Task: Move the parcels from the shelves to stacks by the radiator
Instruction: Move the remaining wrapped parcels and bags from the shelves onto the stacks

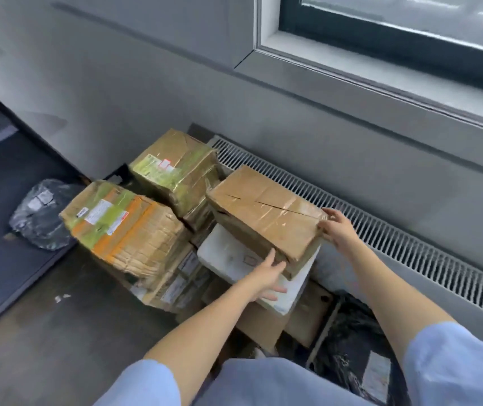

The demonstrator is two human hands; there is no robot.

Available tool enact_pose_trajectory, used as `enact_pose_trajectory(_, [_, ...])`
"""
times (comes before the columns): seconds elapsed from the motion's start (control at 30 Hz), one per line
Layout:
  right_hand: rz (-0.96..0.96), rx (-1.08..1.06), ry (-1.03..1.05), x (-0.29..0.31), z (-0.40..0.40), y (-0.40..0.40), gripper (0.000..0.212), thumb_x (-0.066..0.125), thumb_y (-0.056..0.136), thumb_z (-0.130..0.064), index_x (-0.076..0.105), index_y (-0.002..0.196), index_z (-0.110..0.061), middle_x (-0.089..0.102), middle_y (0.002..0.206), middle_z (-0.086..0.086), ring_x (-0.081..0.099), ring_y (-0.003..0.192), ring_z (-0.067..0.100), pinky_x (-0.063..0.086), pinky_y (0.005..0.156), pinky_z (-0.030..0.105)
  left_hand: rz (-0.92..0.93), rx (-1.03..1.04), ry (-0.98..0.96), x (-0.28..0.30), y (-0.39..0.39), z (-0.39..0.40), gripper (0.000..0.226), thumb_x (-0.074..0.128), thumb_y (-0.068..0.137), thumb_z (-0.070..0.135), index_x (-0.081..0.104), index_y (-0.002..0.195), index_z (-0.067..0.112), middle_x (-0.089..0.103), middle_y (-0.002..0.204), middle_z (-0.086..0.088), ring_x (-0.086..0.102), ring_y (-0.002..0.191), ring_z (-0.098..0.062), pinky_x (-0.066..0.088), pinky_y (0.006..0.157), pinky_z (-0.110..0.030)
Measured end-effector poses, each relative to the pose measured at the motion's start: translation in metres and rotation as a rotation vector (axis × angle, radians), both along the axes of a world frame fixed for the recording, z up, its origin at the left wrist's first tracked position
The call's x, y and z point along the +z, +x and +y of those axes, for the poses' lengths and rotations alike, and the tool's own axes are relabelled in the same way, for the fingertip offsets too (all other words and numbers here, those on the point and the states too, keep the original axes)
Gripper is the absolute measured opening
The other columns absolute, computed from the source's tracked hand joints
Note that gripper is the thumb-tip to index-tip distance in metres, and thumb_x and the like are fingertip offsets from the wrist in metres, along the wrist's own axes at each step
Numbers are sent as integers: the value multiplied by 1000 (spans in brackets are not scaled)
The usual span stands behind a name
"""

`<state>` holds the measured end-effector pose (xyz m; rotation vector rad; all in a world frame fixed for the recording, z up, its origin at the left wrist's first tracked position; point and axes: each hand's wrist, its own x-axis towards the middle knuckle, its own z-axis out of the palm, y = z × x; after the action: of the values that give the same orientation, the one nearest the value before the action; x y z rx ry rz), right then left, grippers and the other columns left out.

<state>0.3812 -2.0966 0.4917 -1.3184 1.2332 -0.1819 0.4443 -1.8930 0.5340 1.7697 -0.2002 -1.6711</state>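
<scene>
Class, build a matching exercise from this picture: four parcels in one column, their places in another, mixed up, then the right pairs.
Parcels
1. plain brown box
2. white parcel
3. grey plastic bag
4. box with orange tape

Places
A. alone on the dark shelf at left
B. between both hands
C. under the brown box
D. top of the left stack

Pairs: 1-B, 2-C, 3-A, 4-D

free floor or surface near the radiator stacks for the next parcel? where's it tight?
Bare floor lies left of the stacks, bordered by the dark shelf and the orange-taped box. The shelf has room beside the grey bag. Crowded: boxes packed against the radiator, where both hands hold the plain brown box, and black bags below.
</scene>
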Motion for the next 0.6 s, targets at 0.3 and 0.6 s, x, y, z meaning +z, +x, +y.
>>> enact_pose_trajectory(0.3, [366, 264, -544, 17, 45, 23, 61, 49, 85, -7, 33, 143, -13, 30, 148, 17, 28, 136, 34, 25, 113, 46, -155, -53, 68, -1, 29, 53, 47, 32, 100, 33, 23, 147, 33, 40, 147, -4, 55, 119, -20, 43, 99, -38])
enact_pose_trajectory(0.6, [118, 934, -513, 51, 309, 94, 50, 48, 90, -8, 38, 140, -9, 35, 144, 16, 35, 132, 31, 30, 109, 36, 5, 783, 68, -19, 63, 339, 43, 44, 98, 31, 41, 138, 18, 51, 135, -12, 57, 112, -27, 44, 98, -42])
